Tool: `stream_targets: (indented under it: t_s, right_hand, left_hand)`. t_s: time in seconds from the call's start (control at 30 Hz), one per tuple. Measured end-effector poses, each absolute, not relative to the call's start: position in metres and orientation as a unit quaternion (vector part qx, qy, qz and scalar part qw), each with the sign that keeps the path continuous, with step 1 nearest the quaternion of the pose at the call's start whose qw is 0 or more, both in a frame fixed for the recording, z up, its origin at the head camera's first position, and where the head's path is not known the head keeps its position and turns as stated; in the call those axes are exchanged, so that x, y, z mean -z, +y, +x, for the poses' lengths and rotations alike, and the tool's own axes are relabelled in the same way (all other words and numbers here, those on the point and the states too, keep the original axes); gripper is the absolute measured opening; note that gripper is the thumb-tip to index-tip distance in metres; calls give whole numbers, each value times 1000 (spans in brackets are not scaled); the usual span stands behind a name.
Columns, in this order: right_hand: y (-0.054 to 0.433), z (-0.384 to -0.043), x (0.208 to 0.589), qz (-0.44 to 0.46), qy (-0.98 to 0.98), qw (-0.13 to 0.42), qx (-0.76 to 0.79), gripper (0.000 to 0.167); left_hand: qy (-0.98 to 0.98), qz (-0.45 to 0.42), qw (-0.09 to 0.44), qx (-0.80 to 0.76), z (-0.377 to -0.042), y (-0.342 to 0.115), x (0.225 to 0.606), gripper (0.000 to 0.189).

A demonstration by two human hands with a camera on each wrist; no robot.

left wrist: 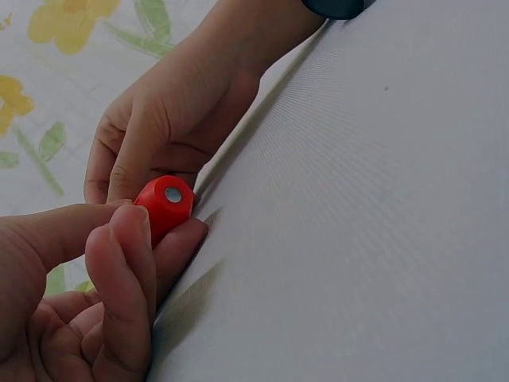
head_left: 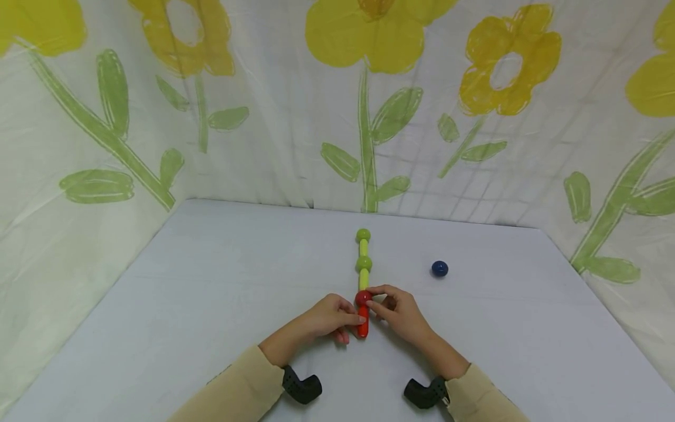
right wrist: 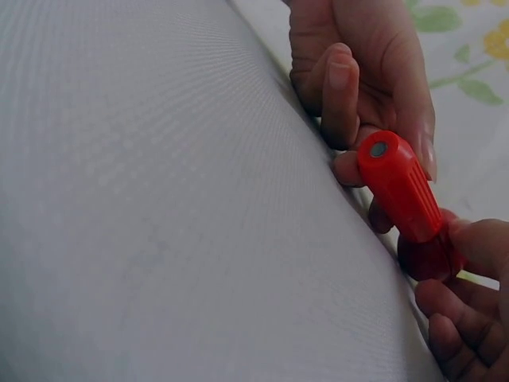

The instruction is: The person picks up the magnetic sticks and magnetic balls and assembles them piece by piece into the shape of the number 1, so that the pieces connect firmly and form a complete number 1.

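Observation:
A straight line of building pieces runs down the middle of the table in the head view: a green ball [head_left: 363,235], a yellow-green stick [head_left: 364,248], a second green ball [head_left: 364,263], another yellow-green stick [head_left: 364,280], a red ball [head_left: 362,298] and a red magnetic stick [head_left: 362,330]. My left hand [head_left: 329,316] pinches the red stick between thumb and fingers. On the other side, my right hand [head_left: 403,313] grips the red ball with thumb and index finger. A silver disc shows in the near end of the red stick [right wrist: 402,195], whose far end meets the ball.
One dark blue ball [head_left: 440,269] lies apart at the right. The white table [head_left: 237,252] ends at the back against a curtain [head_left: 274,129] painted with yellow flowers. Black devices sit on both wrists, including the left wrist camera [head_left: 303,387].

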State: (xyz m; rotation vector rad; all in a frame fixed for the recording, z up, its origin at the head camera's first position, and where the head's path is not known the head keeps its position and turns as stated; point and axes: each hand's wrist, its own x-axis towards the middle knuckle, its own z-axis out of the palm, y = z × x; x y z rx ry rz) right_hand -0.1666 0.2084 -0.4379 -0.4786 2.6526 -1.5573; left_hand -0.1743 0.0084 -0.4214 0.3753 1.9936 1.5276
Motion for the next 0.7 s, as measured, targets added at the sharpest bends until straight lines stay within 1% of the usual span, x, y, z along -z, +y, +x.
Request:
stream_targets:
  t_s: [0.33, 0.43, 0.57, 0.7]
  right_hand:
    - [210, -166, 439, -171, 842, 1, 512, 29]
    - [210, -167, 438, -170, 845, 4, 508, 28]
    - [214, -170, 435, -139, 856, 6, 498, 30]
    - [226, -175, 431, -83, 866, -16, 493, 33]
  left_hand:
    - [747, 141, 296, -579, -175, 8, 423, 16]
    - [747, 141, 296, -578, -175, 8, 423, 16]
    - [745, 139, 297, -580, -175, 8, 423, 16]
    - [746, 138, 297, -579, -175, 8, 423, 14]
